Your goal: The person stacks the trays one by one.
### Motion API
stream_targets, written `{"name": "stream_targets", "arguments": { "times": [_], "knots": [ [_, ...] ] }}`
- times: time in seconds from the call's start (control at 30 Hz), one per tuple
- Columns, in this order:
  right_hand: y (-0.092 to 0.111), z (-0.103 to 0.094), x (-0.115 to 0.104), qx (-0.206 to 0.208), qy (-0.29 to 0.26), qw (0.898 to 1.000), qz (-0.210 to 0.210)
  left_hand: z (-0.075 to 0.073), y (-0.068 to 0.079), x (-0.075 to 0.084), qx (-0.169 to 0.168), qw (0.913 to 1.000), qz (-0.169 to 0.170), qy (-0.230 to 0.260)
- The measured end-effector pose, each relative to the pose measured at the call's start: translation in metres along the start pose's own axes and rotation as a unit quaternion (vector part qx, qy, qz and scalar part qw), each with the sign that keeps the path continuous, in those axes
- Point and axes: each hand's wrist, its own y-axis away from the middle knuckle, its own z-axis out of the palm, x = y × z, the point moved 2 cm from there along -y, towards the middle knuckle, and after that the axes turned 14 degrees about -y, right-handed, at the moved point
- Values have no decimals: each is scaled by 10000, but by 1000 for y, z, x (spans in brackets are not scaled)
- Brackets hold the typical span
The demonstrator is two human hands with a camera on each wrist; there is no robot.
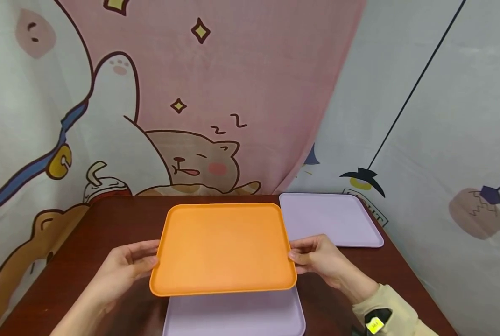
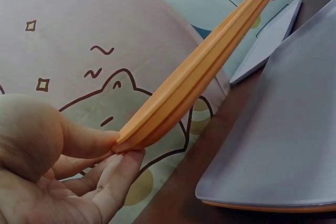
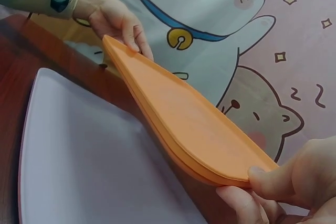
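Orange tray (image 1: pixel 223 249) nearest, tilted, held up clear of the brown table (image 1: pixel 123 219). Left hand (image 1: pixel 123 263) pinches one short edge; right hand (image 1: pixel 317 259) grips the opposite one. Lower down, a purple tray (image 1: pixel 233 315), orange rim (image 2: pixel 252 206) showing beneath. Second purple tray (image 1: pixel 329 219) lies far right. Cartoon-print cloth (image 1: pixel 275 70) behind.
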Motion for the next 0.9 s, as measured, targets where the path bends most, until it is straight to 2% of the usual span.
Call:
{"name": "stream_targets", "arguments": {
  "times": [0.23,0.53,0.9],
  "knots": [
    [7,-6,5,64,156,9998,-42,8,-1,-4,-32,10000,58,5],
    [15,-8,13,84,217,9997,-91,17,-3,-11,84,9994,-145,-288],
    [22,-11,21,271,390,9989,-64,23,-1,-11,94,9997,-139,-156]
  ]
}}
